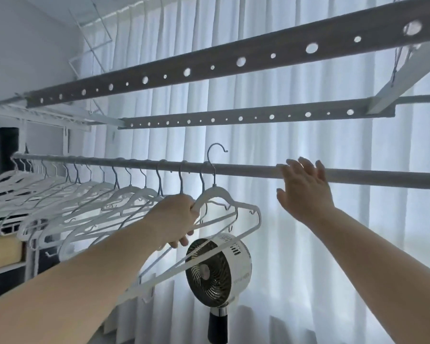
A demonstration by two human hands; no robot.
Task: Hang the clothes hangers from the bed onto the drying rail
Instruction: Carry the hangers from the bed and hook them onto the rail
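The left hand [176, 217] is clenched around the shoulder of a slim white hanger [224, 227] with a grey metal hook, holding it tilted with the hook rising just above the drying rail [246, 168] and not resting on it. The right hand [305, 189] is open with fingers spread, its fingertips touching the rail to the right of that hanger. A long row of matching white hangers [85, 194] already hangs along the rail to the left, and a round white fan [219, 269] stands below before pale curtains [283, 244].
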